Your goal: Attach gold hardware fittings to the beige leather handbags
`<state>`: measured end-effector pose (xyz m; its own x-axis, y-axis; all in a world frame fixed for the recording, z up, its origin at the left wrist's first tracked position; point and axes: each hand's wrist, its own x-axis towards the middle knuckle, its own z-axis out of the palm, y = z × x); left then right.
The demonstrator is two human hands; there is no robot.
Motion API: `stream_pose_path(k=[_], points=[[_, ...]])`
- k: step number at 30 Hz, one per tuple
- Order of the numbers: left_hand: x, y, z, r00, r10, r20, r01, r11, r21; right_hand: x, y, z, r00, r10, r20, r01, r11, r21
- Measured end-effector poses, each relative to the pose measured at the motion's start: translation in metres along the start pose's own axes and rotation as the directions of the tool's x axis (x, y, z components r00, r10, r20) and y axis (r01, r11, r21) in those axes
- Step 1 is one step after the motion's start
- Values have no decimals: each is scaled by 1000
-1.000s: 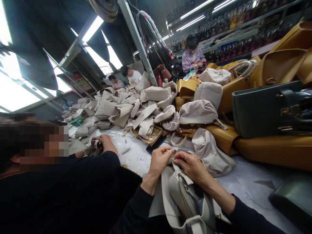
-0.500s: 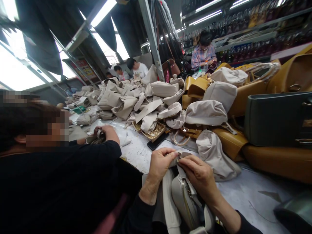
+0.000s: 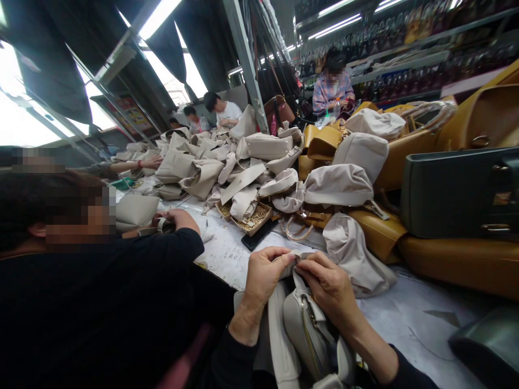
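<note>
A light grey bag (image 3: 300, 319) with a gold-toned zipper hangs below my hands at the table's near edge. My left hand (image 3: 263, 275) pinches the bag's strap between thumb and fingers. Close beside it, my right hand (image 3: 328, 281) pinches the same strap near its end, and the fingertips of both hands almost meet. Whatever small part lies between the fingertips is mostly hidden. Just right of my right hand, a crumpled pale cloth pouch (image 3: 352, 254) lies on the white table (image 3: 421, 302).
Beyond my hands are a dark phone (image 3: 259, 234), a box of small gold pieces (image 3: 259, 221) and a heap of pale bag parts (image 3: 203, 167). Mustard bags (image 3: 458, 265) and a dark green bag (image 3: 458, 194) stand right. A person in black (image 3: 101, 302) works at left.
The view has shifted slightly. Both my hands keep their pinch on the strap with small finger movements. At far left, another person's arm now reaches over the heap.
</note>
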<state>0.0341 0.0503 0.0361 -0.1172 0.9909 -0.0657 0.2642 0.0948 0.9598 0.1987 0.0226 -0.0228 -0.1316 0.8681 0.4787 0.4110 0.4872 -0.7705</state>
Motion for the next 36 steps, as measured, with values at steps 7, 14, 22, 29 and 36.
stream_pose_path(k=[7,14,22,29,36], points=[[-2,-2,-1,1000,21,-6,-20,1000,22,1,-2,0,999,32,5,-32,999,25],[-4,-3,0,999,35,9,-36,999,36,3,-6,-1,994,109,23,-109,994,-4],[-5,-8,-1,999,35,11,-35,999,20,13,-7,-5,976,191,103,-188,982,-34],[-5,-7,-6,998,35,48,-33,999,-42,4,-10,0,990,141,-20,-142,988,-56],[-6,-3,-9,994,9,110,-2,998,-67,-1,-4,-2,996,48,-77,-52,997,-52]])
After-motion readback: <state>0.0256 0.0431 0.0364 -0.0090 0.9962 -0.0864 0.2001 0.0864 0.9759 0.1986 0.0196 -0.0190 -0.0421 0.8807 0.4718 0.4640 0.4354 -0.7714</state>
